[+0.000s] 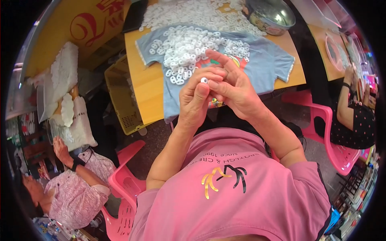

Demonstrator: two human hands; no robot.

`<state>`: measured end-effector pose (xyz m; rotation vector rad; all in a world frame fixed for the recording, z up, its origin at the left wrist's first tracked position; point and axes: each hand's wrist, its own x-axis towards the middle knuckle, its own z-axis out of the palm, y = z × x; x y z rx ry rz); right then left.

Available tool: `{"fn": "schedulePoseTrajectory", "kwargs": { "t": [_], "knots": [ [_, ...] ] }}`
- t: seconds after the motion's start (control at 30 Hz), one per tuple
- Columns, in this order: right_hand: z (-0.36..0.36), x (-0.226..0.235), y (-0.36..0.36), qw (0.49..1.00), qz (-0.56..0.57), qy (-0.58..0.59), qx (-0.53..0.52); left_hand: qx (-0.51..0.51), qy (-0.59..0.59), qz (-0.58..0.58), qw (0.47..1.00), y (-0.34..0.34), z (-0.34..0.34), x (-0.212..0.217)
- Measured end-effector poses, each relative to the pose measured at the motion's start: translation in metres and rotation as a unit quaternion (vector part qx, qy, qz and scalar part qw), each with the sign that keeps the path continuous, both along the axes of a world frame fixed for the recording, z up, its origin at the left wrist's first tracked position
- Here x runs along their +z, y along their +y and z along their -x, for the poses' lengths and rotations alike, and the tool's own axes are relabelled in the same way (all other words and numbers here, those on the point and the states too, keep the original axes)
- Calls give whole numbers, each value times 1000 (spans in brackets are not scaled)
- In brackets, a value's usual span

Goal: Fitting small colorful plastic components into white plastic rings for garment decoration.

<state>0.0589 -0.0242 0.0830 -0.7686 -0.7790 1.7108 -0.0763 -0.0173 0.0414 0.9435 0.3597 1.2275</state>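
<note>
A small white plastic piece (204,80) with a dark hole is held up above the near part of the blue-grey T-shirt (265,60). My left hand (195,96) is closed, pinching it between thumb and fingers. From the right, the thumb of my right hand (240,90) presses at the same piece, while its index finger stretches up and away to the left. The other right fingers are partly hidden. Just beyond my hands, a heap of white oval two-hole pieces (187,46) lies on the shirt, with a smaller cluster (236,49) to its right.
More white pieces (181,14) cover the far end of the wooden table (140,96). A metal bowl (277,18) stands at far right. Left of the table is a yellow crate (124,96). Pink chairs (130,180) and co-workers flank me on both sides.
</note>
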Motion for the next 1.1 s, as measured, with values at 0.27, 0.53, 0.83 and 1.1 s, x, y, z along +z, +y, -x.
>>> {"fn": "schedulePoseTrajectory", "kwargs": {
  "t": [0.27,0.53,0.83,1.1],
  "knots": [
    [15,-7,0,998,-26,-15,50,72,57,-50,995,-4,23,0],
    [-59,-22,12,909,-124,-391,-75,376,299,43,876,24,149,1],
    [-145,-54,28,734,-199,-616,-207,413,687,84,592,54,270,-125],
    [-120,-59,30,614,-277,-715,-186,429,457,77,776,23,184,-60]
  ]
}}
